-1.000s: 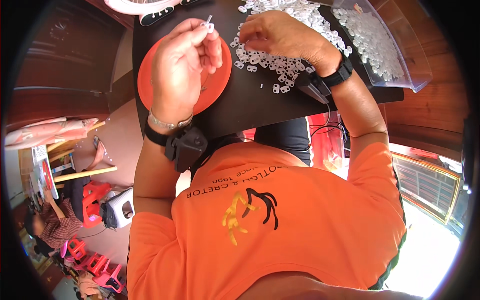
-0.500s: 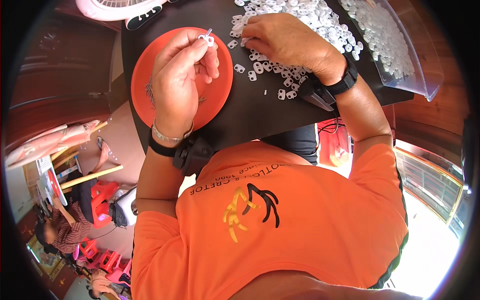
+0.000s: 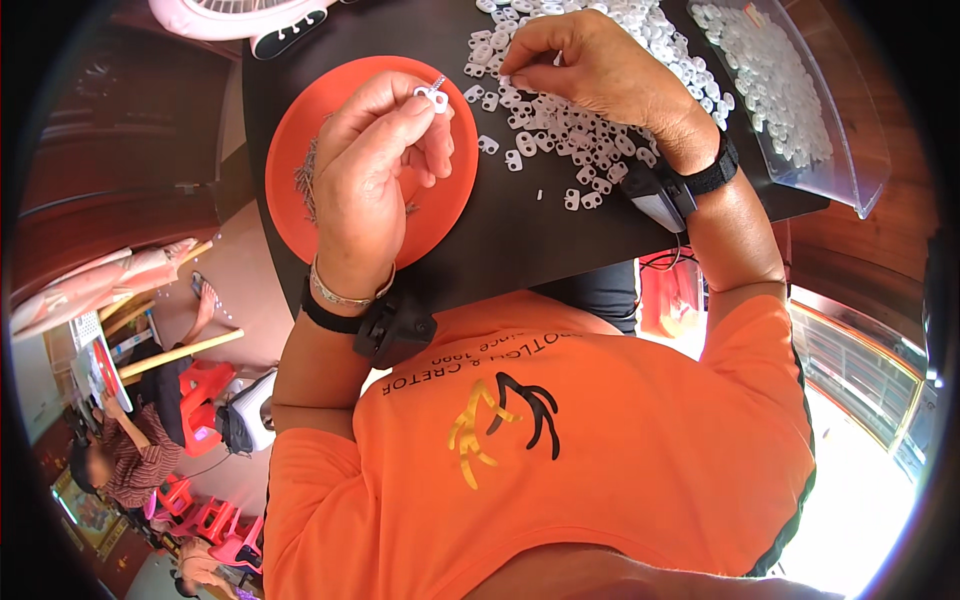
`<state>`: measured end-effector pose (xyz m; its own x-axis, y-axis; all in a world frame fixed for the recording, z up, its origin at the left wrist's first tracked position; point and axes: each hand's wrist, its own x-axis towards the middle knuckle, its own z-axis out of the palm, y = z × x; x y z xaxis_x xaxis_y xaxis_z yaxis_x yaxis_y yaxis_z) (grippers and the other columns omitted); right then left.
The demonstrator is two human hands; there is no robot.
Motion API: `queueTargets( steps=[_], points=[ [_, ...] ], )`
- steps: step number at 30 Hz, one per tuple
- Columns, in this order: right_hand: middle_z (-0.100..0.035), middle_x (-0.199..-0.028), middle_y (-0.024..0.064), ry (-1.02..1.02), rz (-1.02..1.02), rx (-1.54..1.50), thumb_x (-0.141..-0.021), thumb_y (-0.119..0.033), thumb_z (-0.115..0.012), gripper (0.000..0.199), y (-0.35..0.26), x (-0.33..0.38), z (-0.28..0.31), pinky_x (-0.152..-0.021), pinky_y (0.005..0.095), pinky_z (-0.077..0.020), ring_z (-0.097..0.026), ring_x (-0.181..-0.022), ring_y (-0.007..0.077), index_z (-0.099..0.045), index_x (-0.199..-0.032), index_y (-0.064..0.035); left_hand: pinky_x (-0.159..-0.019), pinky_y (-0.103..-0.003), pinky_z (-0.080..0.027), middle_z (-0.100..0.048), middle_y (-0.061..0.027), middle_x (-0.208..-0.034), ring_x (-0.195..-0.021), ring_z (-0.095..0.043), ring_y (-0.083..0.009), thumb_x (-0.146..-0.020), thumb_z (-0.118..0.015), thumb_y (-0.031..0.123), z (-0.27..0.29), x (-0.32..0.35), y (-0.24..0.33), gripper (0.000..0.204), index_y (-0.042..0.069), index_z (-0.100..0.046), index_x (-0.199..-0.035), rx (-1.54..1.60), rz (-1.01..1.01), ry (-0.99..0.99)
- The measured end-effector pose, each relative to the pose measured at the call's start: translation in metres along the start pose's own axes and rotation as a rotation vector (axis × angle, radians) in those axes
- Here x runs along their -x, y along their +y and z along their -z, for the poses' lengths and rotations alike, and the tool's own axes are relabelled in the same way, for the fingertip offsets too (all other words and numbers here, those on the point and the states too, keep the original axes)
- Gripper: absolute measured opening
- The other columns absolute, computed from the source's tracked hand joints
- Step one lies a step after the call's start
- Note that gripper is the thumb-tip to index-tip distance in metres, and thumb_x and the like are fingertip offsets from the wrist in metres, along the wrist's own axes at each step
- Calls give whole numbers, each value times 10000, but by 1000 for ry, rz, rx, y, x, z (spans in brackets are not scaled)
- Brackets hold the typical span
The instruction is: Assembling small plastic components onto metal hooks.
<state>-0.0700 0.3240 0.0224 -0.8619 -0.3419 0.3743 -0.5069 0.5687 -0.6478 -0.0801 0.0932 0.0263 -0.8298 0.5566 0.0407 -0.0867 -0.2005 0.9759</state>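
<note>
My left hand (image 3: 372,175) is over the orange-red plate (image 3: 440,215), pinching a small white two-holed plastic piece (image 3: 430,98) between thumb and forefinger. A thin metal screw (image 3: 438,83) stands up out of that piece. Loose grey screws (image 3: 307,180) lie in the plate, partly hidden by the hand. At the near left of a spread heap of similar white plastic pieces (image 3: 590,150), my right hand (image 3: 610,75) has its thumb and forefinger closed together. Whatever is between those fingertips is too small and covered to make out.
On the right is a clear plastic tray (image 3: 860,165) filled with more white pieces. A pink-and-white fan-like object (image 3: 235,18) sits at the far left of the black table (image 3: 500,230). Dark devices are strapped to both wrists. Another person (image 3: 140,450) sits at lower left.
My right hand has shifted slightly right, and its thumb and forefinger now meet over the heap's edge. The left hand has moved a little right, still holding the white piece with its screw.
</note>
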Motion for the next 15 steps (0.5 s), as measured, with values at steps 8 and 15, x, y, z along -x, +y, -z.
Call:
queueTargets(
  steps=[8,15],
  points=[
    [-662,-797,125,-53,-100,392,-808,-83,-613,126,0,-3,6,-635,346,-501,-638,-706,268,-650,-909,-17,-537,-210,-377,-576,-27,-700,-589,-517,-83,-907,-471,191,7,-4,1,214,18,-579,-843,-36,-37,43],
    [-643,-722,82,-44,-291,162,-824,-86,-602,111,-7,0,0,-623,287,-485,-623,-667,168,-631,-909,-20,-573,-220,-348,-547,-37,-702,-625,-495,-97,-931,-422,171,3,-2,4,214,28,-537,-822,-137,17,65]
  ],
)
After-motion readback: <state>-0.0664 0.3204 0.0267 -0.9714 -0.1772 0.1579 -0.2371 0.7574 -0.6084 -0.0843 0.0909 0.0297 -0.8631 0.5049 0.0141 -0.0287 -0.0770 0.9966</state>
